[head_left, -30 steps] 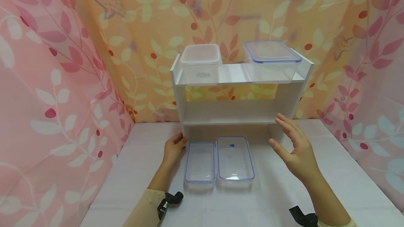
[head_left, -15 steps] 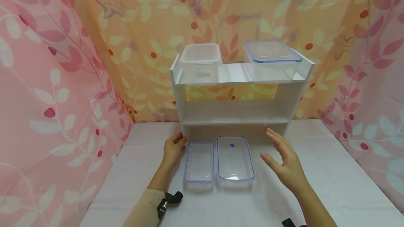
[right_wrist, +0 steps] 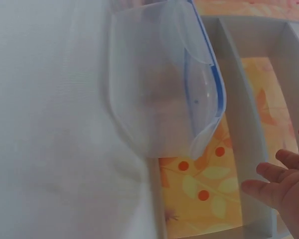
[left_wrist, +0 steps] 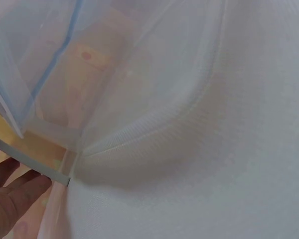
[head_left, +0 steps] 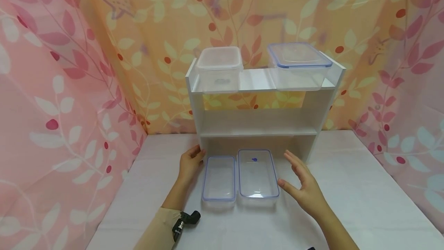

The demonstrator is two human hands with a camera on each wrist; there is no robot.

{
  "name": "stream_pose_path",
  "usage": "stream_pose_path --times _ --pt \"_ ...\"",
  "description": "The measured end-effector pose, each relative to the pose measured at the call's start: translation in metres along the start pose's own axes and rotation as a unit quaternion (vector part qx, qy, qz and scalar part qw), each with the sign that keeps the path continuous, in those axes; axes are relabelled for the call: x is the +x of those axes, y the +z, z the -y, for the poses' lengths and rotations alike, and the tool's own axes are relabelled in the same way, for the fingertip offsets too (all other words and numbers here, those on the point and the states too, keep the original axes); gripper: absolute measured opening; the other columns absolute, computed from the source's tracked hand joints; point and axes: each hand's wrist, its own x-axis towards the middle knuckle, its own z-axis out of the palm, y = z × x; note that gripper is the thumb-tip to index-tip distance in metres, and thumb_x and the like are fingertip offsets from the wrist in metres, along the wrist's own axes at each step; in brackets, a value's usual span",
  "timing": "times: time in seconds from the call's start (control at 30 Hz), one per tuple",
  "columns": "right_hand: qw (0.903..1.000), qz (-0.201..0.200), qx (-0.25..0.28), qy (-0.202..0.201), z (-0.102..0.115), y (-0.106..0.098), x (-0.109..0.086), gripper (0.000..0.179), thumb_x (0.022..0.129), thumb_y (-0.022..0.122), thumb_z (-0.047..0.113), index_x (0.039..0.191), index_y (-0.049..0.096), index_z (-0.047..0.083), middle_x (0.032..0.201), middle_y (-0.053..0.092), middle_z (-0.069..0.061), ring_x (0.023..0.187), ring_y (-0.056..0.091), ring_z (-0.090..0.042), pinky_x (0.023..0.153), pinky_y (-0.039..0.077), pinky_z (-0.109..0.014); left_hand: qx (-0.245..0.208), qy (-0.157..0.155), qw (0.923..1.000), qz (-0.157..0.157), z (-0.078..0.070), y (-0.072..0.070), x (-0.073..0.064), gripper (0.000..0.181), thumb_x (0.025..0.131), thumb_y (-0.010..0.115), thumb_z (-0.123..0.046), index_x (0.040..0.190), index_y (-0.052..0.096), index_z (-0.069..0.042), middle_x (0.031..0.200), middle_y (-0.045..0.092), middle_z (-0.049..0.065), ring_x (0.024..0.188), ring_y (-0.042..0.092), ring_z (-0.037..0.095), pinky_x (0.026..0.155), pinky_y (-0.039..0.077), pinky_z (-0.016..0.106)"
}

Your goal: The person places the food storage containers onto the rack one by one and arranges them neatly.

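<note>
A white shelf rack (head_left: 256, 124) stands on the table with two lidded clear containers on its top board. My left hand (head_left: 190, 165) grips the front edge of its left side panel low down; the left wrist view has the panel edge (left_wrist: 30, 163) between thumb and fingers (left_wrist: 25, 191). Two clear food containers with blue-rimmed lids sit side by side before the rack: a smaller left one (head_left: 220, 180) and a larger right one (head_left: 257, 176). My right hand (head_left: 306, 192) has its fingers spread and holds nothing, its thumb tip right at the larger container's right rim.
On the top board are a container with a whitish lid (head_left: 220, 68) at left and a blue-rimmed container (head_left: 299, 66) at right. The rack's middle board (head_left: 258, 126) bears nothing. White cloth covers the table (head_left: 364, 188); patterned curtains (head_left: 69, 99) hang around it.
My right hand has moved left and down, from beside the rack's right panel to the larger container's right side. The left hand and the containers have stayed put.
</note>
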Motion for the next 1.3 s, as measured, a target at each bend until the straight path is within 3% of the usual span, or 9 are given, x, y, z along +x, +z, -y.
stream_pose_path --times 0.37,0.5,0.6,0.73,0.77,1.0,1.3 --pt "0.9979 0.033 -0.023 0.05 -0.012 0.004 -0.007 0.095 0.081 0.089 0.022 0.158 0.034 0.035 0.168 0.025 0.008 0.152 0.027 -0.009 0.111 0.023 -0.006 0.003 0.0 1.0 -0.004 -0.001 -0.001 0.001 0.048 0.095 0.075 -0.025 0.137 0.064 -0.006 0.136 0.066 0.016 0.117 0.067 0.026 0.094 0.059 0.049" --pt "0.996 0.045 -0.04 0.066 -0.017 0.008 -0.01 0.099 0.08 0.09 0.027 0.159 0.031 0.037 0.169 0.022 0.01 0.155 0.022 -0.017 0.12 0.031 -0.035 -0.001 -0.002 1.0 0.002 0.0 -0.002 0.001 0.05 0.095 0.076 -0.027 0.139 0.063 -0.005 0.137 0.065 0.016 0.117 0.065 0.024 0.097 0.057 0.052" --pt "0.9956 0.053 -0.03 0.071 -0.02 0.012 -0.013 0.101 0.08 0.09 0.026 0.161 0.029 0.035 0.171 0.019 0.008 0.156 0.019 -0.025 0.117 0.03 -0.061 0.0 -0.002 1.0 0.004 0.002 -0.002 0.001 0.051 0.095 0.076 -0.027 0.14 0.062 -0.004 0.138 0.064 0.017 0.117 0.065 0.024 0.098 0.056 0.053" --pt "0.9954 0.058 -0.009 0.076 -0.024 0.017 -0.016 0.105 0.078 0.091 0.026 0.161 0.028 0.034 0.172 0.016 0.007 0.156 0.017 -0.036 0.113 0.025 -0.075 0.0 0.002 1.0 0.006 0.005 -0.002 0.002 0.049 0.096 0.075 -0.025 0.138 0.063 -0.004 0.136 0.066 0.017 0.115 0.067 0.024 0.098 0.056 0.054" --pt "0.9952 0.06 -0.006 0.077 -0.025 0.019 -0.017 0.105 0.078 0.092 0.025 0.161 0.028 0.034 0.172 0.015 0.006 0.156 0.016 -0.038 0.112 0.023 -0.077 -0.001 0.002 1.0 0.008 0.006 -0.002 0.002 0.048 0.096 0.075 -0.025 0.138 0.063 -0.004 0.135 0.066 0.016 0.115 0.067 0.025 0.098 0.056 0.054" --pt "0.9926 0.073 0.005 0.096 -0.025 0.024 -0.018 0.113 0.074 0.094 0.026 0.162 0.024 0.037 0.172 0.009 0.008 0.156 0.012 -0.04 0.11 0.018 -0.082 0.004 -0.011 0.9997 0.023 -0.025 -0.001 -0.012 0.046 0.099 0.07 -0.014 0.14 0.059 0.002 0.138 0.063 0.021 0.119 0.064 0.03 0.101 0.052 0.059" --pt "0.9908 0.093 0.0 0.098 -0.03 0.033 -0.019 0.119 0.071 0.095 0.028 0.164 0.022 0.02 0.173 0.005 -0.006 0.155 0.008 -0.048 0.111 0.015 -0.081 0.005 -0.009 0.9996 0.027 -0.027 -0.002 -0.013 0.046 0.099 0.071 -0.016 0.14 0.06 0.001 0.139 0.062 0.022 0.117 0.065 0.025 0.101 0.052 0.059"
